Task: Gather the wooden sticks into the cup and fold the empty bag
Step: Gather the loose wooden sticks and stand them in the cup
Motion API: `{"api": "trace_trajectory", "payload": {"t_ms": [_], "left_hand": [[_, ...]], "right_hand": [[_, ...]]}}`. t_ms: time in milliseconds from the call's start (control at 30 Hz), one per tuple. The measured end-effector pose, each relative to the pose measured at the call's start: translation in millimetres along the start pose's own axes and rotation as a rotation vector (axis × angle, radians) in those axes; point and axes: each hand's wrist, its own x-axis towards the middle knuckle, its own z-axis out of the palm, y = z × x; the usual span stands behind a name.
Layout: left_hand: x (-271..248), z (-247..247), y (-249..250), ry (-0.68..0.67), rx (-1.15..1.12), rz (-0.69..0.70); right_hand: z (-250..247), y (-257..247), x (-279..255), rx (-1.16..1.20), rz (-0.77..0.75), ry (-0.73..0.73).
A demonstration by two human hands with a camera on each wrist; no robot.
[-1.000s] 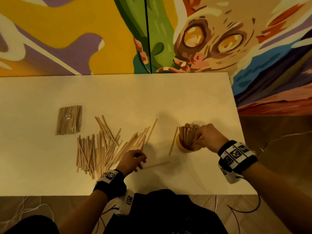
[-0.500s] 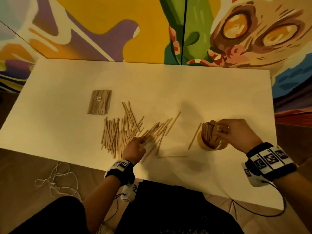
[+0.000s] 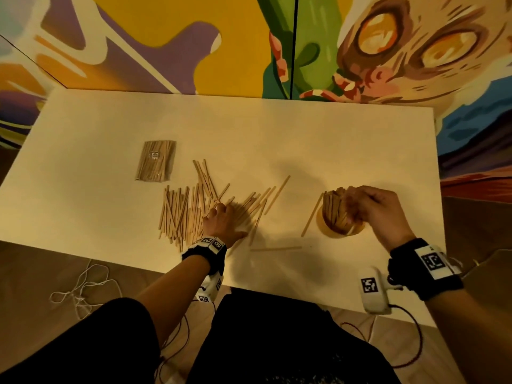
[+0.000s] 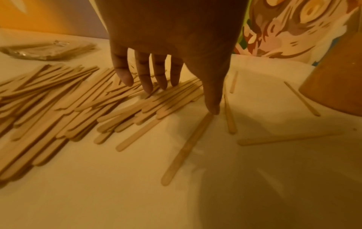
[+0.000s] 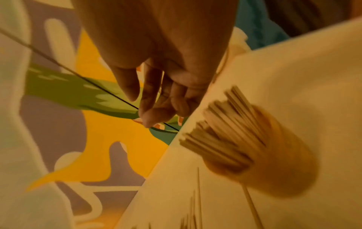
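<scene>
**Ana:** Left grip (image 4: 156,51) first: fingers spread and straight, tips resting on the heap of wooden sticks (image 4: 82,99) lying flat on the counter (image 3: 249,139). Nothing is pinched yet, as far as the left wrist view shows.

**Ben:** And the right grip (image 3: 374,209)?

**Ana:** It hangs at the cup (image 3: 339,223), over the bundle already standing in it. Fingers loosely curled; the right wrist view shows them holding nothing, though both views blur there.

**Ben:** Which way do the loose ones lie from the left grip?

**Ana:** Directly under its fingertips and spreading out past its little-finger side. Their long axes run roughly along the fingers' own direction, fanning a bit. A few strays (image 3: 275,248) sit on the thumb side, between that grip and the cup.

**Ben:** So the left is nearer.

**Ana:** Clearly nearer the heap; the right is nearer the cup. I'd judge the next move needs the left fingers to rake across the sticks' length, bunching them before closing.

**Ben:** The bag (image 3: 156,160)?

**Ana:** Beyond the left fingertips, past the heap, flat on the counter, untouched. It looks to hold sticks, so folding is some way off.
</scene>
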Motion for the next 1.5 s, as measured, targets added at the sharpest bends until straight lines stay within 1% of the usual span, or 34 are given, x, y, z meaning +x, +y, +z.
{"api": "trace_trajectory", "payload": {"t_ms": [67, 167, 300, 467, 567, 633, 733, 800, 867, 1000, 1167, 1233, 1400, 1467, 1500], "left_hand": [[1.2, 1.3, 3.3, -0.012, 0.000, 0.005], [1.7, -1.6, 10.1, 0.004, -0.030, 0.019], [1.1, -7.3, 18.1, -0.016, -0.061, 0.020], [0.4, -2.0, 22.2, -0.043, -0.068, 0.041], [1.5, 1.3, 25.3, -0.019, -0.075, 0.045], [1.0, 2.1, 26.6, 0.017, -0.092, 0.046], [2.1, 5.4, 26.3, 0.022, -0.042, 0.087], [2.2, 9.2, 22.9, 0.006, 0.008, 0.113], [1.8, 13.7, 19.1, 0.019, 0.030, 0.141], [2.4, 16.3, 17.0, 0.047, -0.011, 0.194], [0.2, 4.8, 12.5, 0.025, 0.072, 0.220], [-2.8, -3.6, 9.7, 0.034, 0.072, 0.225], [-14.8, -23.8, 2.9, 0.083, -0.050, 0.311], [-26.5, -37.0, 6.3, 0.052, -0.099, 0.344], [-33.9, -44.3, 9.6, 0.012, -0.120, 0.361]], "right_hand": [[11.0, 15.1, -8.3, 0.030, 0.053, -0.022], [23.2, 40.4, -21.2, 0.002, 0.154, -0.131], [32.3, 70.7, -33.6, -0.029, 0.280, -0.251], [33.1, 99.8, -34.1, -0.247, 0.426, -0.409], [26.8, 117.6, -33.8, -0.385, 0.486, -0.479], [22.7, 130.0, -34.1, -0.476, 0.490, -0.476], [20.1, 142.0, -36.3, -0.571, 0.457, -0.420], [21.2, 144.5, -36.8, -0.577, 0.445, -0.390], [22.3, 145.5, -35.4, -0.577, 0.444, -0.385], [22.0, 146.9, -31.8, -0.569, 0.449, -0.396], [27.5, 140.1, -24.8, -0.489, 0.545, -0.408], [33.5, 134.6, -21.8, -0.449, 0.554, -0.413], [56.3, 110.2, -16.3, -0.305, 0.462, -0.448], [68.3, 97.5, -13.9, -0.215, 0.402, -0.446], [74.4, 90.5, -13.1, -0.154, 0.378, -0.423]]}}
